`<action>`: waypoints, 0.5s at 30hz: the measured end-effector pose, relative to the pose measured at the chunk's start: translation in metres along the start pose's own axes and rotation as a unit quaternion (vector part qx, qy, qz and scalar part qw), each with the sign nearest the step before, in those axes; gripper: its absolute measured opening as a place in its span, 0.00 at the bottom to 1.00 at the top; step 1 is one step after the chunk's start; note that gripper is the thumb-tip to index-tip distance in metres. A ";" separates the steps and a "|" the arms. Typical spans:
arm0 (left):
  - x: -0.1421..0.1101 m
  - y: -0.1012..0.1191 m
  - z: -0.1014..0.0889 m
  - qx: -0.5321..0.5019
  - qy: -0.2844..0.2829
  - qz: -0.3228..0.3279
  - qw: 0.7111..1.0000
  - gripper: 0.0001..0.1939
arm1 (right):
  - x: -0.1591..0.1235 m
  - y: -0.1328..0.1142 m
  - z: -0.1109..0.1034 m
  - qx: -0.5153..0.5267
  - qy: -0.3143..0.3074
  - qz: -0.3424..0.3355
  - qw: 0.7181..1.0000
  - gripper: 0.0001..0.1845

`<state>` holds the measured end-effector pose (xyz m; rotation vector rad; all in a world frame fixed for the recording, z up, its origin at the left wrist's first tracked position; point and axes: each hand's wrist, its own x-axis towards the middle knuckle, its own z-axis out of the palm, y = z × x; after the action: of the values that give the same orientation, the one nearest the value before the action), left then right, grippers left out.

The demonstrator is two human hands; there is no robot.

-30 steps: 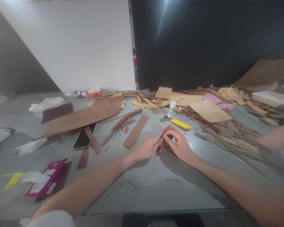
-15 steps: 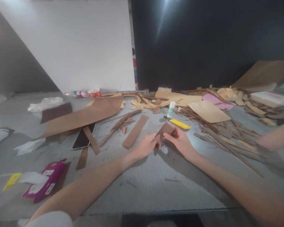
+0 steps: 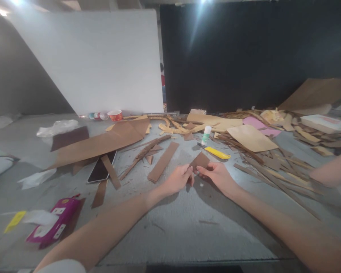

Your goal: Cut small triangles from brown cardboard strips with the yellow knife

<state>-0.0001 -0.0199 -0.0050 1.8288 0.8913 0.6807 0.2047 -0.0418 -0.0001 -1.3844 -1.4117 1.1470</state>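
A small brown cardboard piece (image 3: 199, 160) is pinched between both of my hands just above the grey table (image 3: 187, 227). My left hand (image 3: 178, 179) grips its near left edge with closed fingers. My right hand (image 3: 216, 174) holds its near right corner between thumb and fingers. A yellow utility knife (image 3: 216, 152) and a white glue stick with a green label (image 3: 206, 135) lie just beyond the piece. A flat brown cardboard strip (image 3: 163, 162) lies to the left of my hands.
A large cardboard sheet (image 3: 102, 142) partly covers a phone (image 3: 99, 171) at left. A magenta tissue pack (image 3: 52, 223) sits near left. Cardboard strips and tan paper (image 3: 251, 138) pile up at right. Another person's forearm (image 3: 331, 170) reaches in at the right edge.
The cardboard piece went from pressed low between my fingers to held flatter and farther out. Both hands shifted slightly away from me. The view tilted up a little.
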 end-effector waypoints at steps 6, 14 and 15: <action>0.001 -0.002 0.000 -0.003 -0.004 -0.022 1.000 0.23 | 0.001 0.002 0.000 -0.009 0.001 -0.002 1.000 0.27; -0.004 0.010 -0.002 0.031 -0.031 -0.005 0.999 0.24 | 0.012 -0.001 -0.022 0.023 -0.083 -0.036 0.996 0.25; -0.005 0.010 -0.002 0.039 -0.029 -0.012 0.999 0.23 | 0.014 -0.001 -0.026 0.004 -0.102 -0.043 0.994 0.25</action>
<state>-0.0013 -0.0255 0.0048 1.8948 0.9110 0.5808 0.2289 -0.0261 0.0066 -1.2169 -1.5922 1.2639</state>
